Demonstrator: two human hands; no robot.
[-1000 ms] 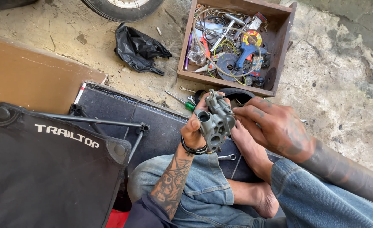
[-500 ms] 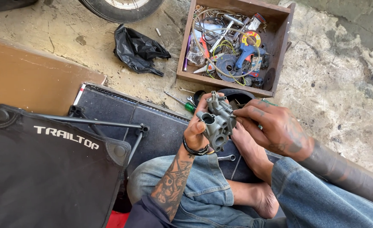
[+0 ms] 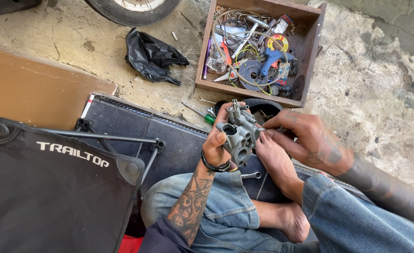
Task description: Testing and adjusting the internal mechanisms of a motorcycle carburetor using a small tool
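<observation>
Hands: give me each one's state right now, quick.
Left hand: closed around the grey metal engine part, holding it up.
Right hand: fingers pinched at the part's right side; what they grip cannot be told.

Grey metal carburettor body (image 3: 239,133); brown wooden box (image 3: 310,51); black crumpled bag (image 3: 153,56); blue denim jeans (image 3: 225,211); brown board (image 3: 33,86).

Bright even daylight, soft shadows; sharp focus, slight wide-angle stretch at edges
</observation>
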